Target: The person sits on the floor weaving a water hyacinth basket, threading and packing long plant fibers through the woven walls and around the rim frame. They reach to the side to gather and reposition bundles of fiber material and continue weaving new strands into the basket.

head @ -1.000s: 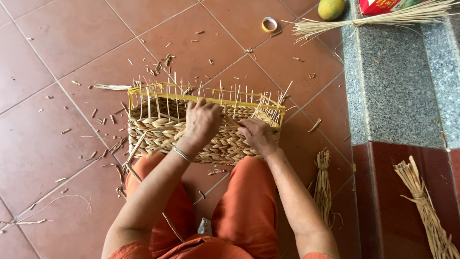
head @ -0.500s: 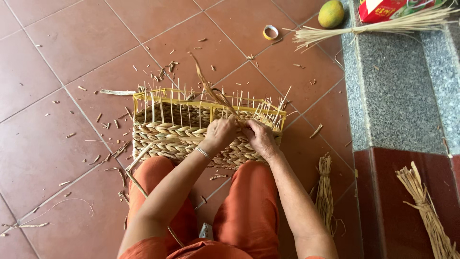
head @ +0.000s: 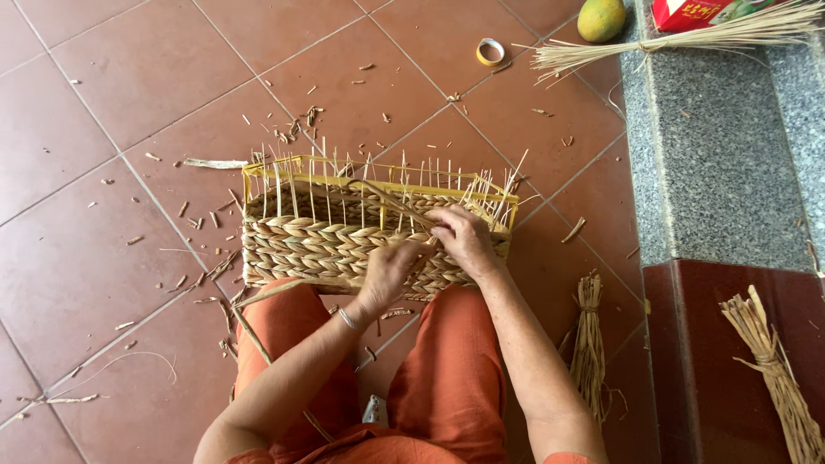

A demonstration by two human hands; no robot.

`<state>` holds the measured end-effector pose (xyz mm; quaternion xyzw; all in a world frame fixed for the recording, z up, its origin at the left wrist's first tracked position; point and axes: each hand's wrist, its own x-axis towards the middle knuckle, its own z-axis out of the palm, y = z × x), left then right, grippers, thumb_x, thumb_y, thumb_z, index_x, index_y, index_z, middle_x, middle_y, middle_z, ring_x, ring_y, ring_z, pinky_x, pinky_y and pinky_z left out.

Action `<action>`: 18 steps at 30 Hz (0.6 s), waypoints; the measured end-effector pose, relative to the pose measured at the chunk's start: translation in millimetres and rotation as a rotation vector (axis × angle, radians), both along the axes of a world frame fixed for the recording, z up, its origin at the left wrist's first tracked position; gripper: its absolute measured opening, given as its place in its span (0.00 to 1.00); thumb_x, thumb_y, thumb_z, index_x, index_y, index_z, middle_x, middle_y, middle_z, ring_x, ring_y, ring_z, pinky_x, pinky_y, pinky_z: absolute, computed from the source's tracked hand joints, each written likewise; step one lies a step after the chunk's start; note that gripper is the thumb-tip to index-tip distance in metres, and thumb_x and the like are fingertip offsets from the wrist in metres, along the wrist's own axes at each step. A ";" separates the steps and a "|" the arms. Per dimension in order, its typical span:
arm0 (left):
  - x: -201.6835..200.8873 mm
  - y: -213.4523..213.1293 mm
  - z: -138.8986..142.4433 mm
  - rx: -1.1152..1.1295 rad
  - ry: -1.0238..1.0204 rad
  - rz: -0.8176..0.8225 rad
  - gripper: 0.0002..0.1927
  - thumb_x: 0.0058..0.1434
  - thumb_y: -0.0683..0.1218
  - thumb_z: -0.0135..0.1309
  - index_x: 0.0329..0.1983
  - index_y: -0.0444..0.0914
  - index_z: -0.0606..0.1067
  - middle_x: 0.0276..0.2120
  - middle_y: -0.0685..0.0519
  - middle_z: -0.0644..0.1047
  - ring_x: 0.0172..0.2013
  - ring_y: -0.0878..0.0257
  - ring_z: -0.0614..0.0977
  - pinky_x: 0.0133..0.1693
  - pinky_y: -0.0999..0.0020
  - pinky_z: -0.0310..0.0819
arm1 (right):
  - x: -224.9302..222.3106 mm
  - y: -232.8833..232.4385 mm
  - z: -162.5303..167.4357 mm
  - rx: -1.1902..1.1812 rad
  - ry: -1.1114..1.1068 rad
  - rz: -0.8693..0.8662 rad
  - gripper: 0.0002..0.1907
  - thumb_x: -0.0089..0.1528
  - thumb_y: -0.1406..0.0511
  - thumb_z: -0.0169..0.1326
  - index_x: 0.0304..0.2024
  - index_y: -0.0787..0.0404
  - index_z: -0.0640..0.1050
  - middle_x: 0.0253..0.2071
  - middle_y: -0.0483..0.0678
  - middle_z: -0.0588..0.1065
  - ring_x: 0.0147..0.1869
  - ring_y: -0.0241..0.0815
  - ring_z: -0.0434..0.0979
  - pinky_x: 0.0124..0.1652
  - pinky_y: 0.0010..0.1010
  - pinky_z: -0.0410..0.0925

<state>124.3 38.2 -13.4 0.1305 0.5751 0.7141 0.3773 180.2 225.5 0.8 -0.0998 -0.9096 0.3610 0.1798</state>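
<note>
pinching a straw strand (head: 387,199) with our right hand (head: 464,241), left hand (head: 388,268) gripping the basket (head: 326,245); strand slants far-left.

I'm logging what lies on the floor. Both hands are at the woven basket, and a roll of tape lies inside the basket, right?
Not quite. In the head view the roll of tape lies on the tiled floor, well beyond the basket. Both hands, left and right, are at the basket.
</note>
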 end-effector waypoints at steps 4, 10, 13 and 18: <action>-2.4 -6.9 7.6 -0.075 1.058 -0.132 0.09 0.70 0.43 0.53 0.51 0.36 0.76 0.50 0.47 0.82 0.52 0.59 0.84 0.53 0.64 0.82 | -7.7 -4.3 -2.2 0.166 0.045 0.016 0.06 0.56 0.71 0.67 0.32 0.63 0.81 0.30 0.48 0.80 0.35 0.45 0.82 0.36 0.37 0.73; -48.4 -9.2 21.9 -0.431 1.701 0.106 0.22 0.52 0.42 0.55 0.53 0.38 0.74 0.44 0.47 0.79 0.43 0.54 0.78 0.43 0.59 0.72 | -0.6 -1.6 -15.4 0.086 0.062 0.053 0.08 0.55 0.71 0.66 0.36 0.60 0.83 0.34 0.49 0.82 0.36 0.43 0.82 0.37 0.35 0.76; -44.8 -8.6 14.5 -0.410 1.585 -0.054 0.14 0.62 0.43 0.55 0.51 0.39 0.74 0.39 0.48 0.78 0.40 0.56 0.78 0.44 0.58 0.72 | -5.4 -1.9 -25.6 0.111 -0.018 0.032 0.11 0.59 0.72 0.63 0.44 0.61 0.82 0.36 0.50 0.82 0.37 0.44 0.83 0.36 0.35 0.75; -27.2 -4.8 -10.7 -0.316 1.401 -0.069 0.12 0.64 0.44 0.53 0.50 0.37 0.74 0.36 0.46 0.79 0.38 0.53 0.81 0.41 0.58 0.76 | -12.0 -2.8 -36.2 0.212 0.023 -0.009 0.07 0.60 0.71 0.63 0.40 0.61 0.79 0.34 0.50 0.81 0.39 0.46 0.83 0.40 0.37 0.75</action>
